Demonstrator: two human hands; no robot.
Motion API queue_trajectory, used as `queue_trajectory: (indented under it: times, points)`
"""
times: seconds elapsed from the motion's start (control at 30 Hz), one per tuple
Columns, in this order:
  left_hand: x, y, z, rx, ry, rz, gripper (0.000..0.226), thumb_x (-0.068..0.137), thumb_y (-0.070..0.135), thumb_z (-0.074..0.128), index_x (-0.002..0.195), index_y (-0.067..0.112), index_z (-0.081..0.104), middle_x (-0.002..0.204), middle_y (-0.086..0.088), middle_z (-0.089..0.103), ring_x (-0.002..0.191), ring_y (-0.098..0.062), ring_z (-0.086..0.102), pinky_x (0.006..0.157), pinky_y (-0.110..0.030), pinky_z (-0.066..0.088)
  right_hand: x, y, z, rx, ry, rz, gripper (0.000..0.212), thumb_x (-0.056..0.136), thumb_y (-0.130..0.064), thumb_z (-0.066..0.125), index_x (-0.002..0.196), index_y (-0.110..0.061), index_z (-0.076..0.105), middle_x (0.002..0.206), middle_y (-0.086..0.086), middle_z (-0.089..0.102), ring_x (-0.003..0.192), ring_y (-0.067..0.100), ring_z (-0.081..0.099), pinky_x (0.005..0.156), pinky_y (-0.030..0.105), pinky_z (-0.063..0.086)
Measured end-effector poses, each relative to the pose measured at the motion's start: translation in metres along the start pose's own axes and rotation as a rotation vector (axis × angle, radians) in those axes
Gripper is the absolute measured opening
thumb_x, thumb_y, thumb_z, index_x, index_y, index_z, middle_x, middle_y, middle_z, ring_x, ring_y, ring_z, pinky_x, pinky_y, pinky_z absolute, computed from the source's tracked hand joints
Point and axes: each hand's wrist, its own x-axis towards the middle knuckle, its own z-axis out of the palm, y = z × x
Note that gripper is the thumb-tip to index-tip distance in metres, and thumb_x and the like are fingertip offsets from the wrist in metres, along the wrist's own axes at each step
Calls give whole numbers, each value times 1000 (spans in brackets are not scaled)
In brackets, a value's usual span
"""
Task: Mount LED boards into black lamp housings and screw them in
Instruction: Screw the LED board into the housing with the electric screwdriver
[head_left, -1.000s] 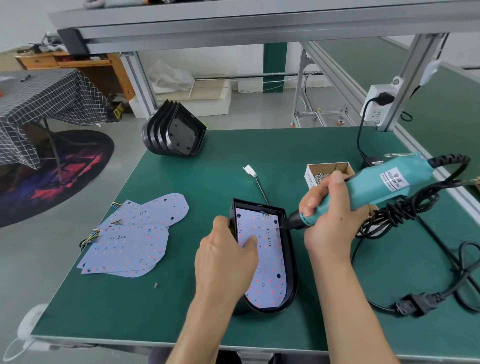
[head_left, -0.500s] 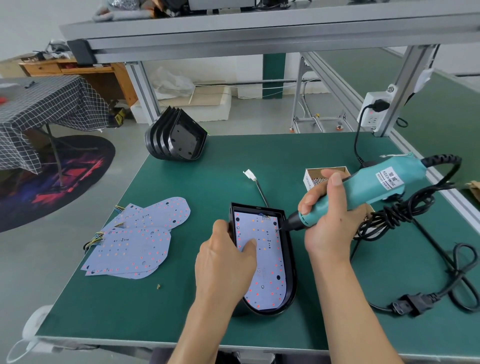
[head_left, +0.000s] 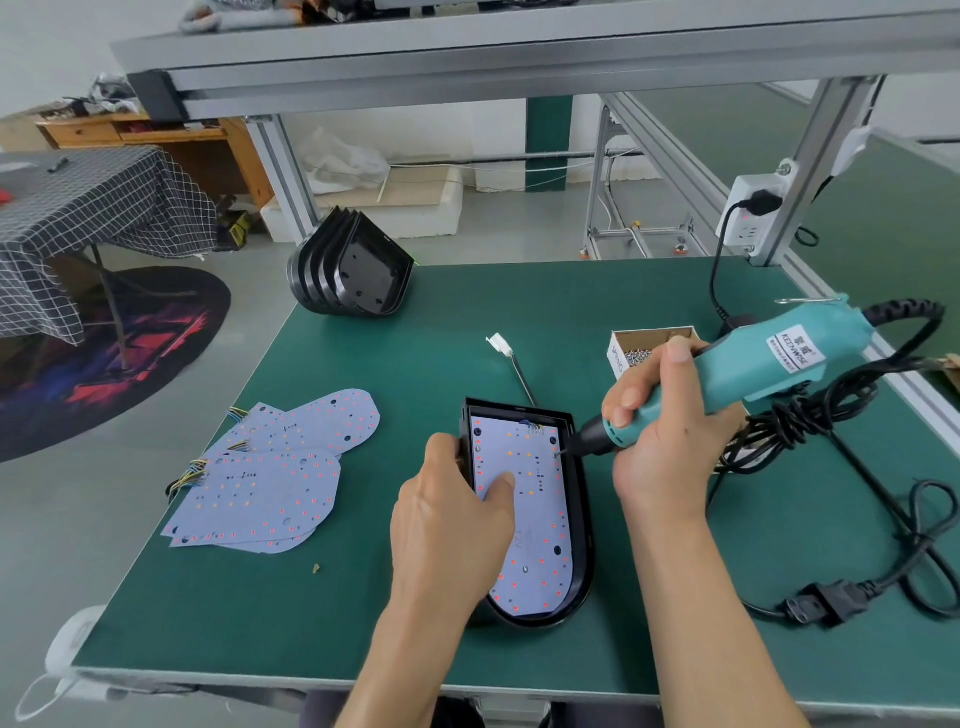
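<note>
A black lamp housing (head_left: 583, 545) lies on the green table (head_left: 415, 353) with a pale blue LED board (head_left: 535, 525) inside it. My left hand (head_left: 452, 525) grips the housing's left wall, thumb on the rim, index finger pressing on the board. My right hand (head_left: 660, 441) holds a teal electric screwdriver (head_left: 748, 369), tilted, its bit touching the board near the upper right edge. A white connector on a wire (head_left: 501, 345) sticks out behind the housing.
Several loose LED boards (head_left: 270, 478) lie at the left. A stack of black housings (head_left: 353, 270) stands at the back left. A small cardboard box of screws (head_left: 636, 345) sits behind my right hand. Black power cable (head_left: 810, 415) coils at the right.
The camera has shifted slightly. Both hands keep their hold; the screwdriver bit stays at the board's upper right.
</note>
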Motion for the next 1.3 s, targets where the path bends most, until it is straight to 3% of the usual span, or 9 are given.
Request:
queue_trajectory:
  times: [0.13, 0.53, 0.8, 0.97, 1.07, 1.2, 1.3]
  points:
    - [-1, -1, 0, -3, 6, 0, 27, 90, 39, 73, 103, 26, 53, 84, 16, 67, 83, -18, 64, 77, -39, 54, -1, 0, -1, 4, -7, -1, 24, 95, -28, 63, 92, -8, 49, 52, 3, 46, 41, 23, 38, 51, 29, 36]
    - [-1, -2, 1, 8, 16, 14, 27, 90, 40, 72, 102, 26, 52, 82, 15, 67, 80, -17, 63, 72, -36, 50, -4, -3, 1, 9, -7, -8, 14, 94, -25, 63, 83, -23, 55, 50, 1, 46, 41, 23, 38, 52, 29, 37]
    - [1, -4, 3, 4, 14, -5, 27, 90, 40, 72, 102, 27, 52, 83, 16, 67, 81, -16, 64, 74, -37, 52, -4, -4, 1, 11, -38, -10, 14, 94, -27, 65, 87, -21, 54, 51, 3, 46, 40, 24, 39, 53, 32, 37]
    - [4, -8, 2, -9, -25, -26, 25, 90, 41, 71, 98, 27, 51, 80, 11, 67, 75, -23, 67, 72, -40, 54, -7, -18, 2, 29, -21, 7, 29, 93, -33, 65, 93, -8, 52, 53, 3, 48, 42, 23, 39, 53, 30, 37]
    - [6, -16, 0, -101, -40, -45, 21, 90, 36, 73, 92, 27, 53, 78, 13, 68, 72, -21, 68, 70, -42, 58, -7, -35, 5, 8, 33, 27, 23, 94, -39, 67, 84, -19, 64, 55, 1, 52, 44, 19, 44, 52, 28, 38]
    - [8, -28, -7, -301, -28, -43, 15, 92, 27, 74, 92, 28, 60, 81, 21, 71, 68, -5, 68, 49, -14, 48, -8, -51, -6, -261, -7, 214, 29, 90, -51, 65, 91, -22, 63, 63, 4, 58, 48, 20, 48, 49, 29, 43]
    - [8, -33, -16, -417, -20, -17, 12, 92, 33, 75, 94, 36, 64, 86, 21, 75, 72, -4, 70, 54, -14, 49, -20, -51, -17, -462, -132, 352, 21, 93, -50, 55, 94, -30, 62, 70, 1, 63, 57, 19, 59, 59, 35, 51]
